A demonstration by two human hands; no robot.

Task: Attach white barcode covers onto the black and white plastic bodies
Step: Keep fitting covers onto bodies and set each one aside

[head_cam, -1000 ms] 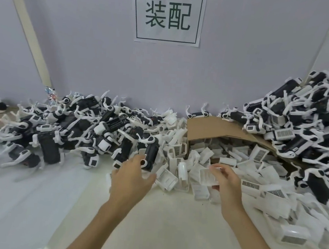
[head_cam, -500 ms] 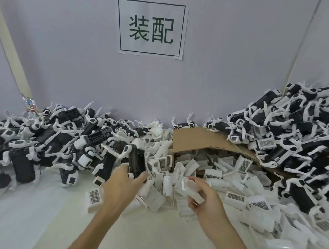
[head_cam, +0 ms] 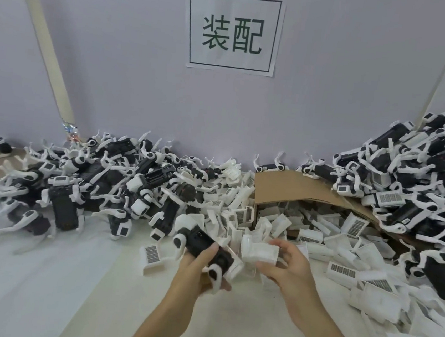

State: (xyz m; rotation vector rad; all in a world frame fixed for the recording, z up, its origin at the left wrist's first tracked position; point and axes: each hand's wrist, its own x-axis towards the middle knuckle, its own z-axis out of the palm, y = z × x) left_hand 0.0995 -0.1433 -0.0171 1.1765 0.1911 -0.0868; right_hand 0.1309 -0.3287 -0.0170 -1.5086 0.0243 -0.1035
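My left hand [head_cam: 199,269] grips a black and white plastic body [head_cam: 202,244], lifted above the table in the middle of the view. Just to its right, my right hand [head_cam: 286,267] pinches a white barcode cover [head_cam: 258,250] with its hollow side toward me. Body and cover sit close together, a small gap between them. A heap of loose bodies [head_cam: 99,182] lies at the left. Loose white covers [head_cam: 345,244] spill from a cardboard box [head_cam: 290,188] at the centre right.
A tall pile of bodies with covers [head_cam: 420,183] rises at the right against the wall. One cover [head_cam: 153,255] lies barcode-up just left of my left hand. A paper sign [head_cam: 232,33] hangs on the wall. White table surface [head_cam: 38,286] lies at the near left.
My left hand has lifted a body out of the left heap and drawn it toward me. My right hand has brought its cover left and closer to the body.
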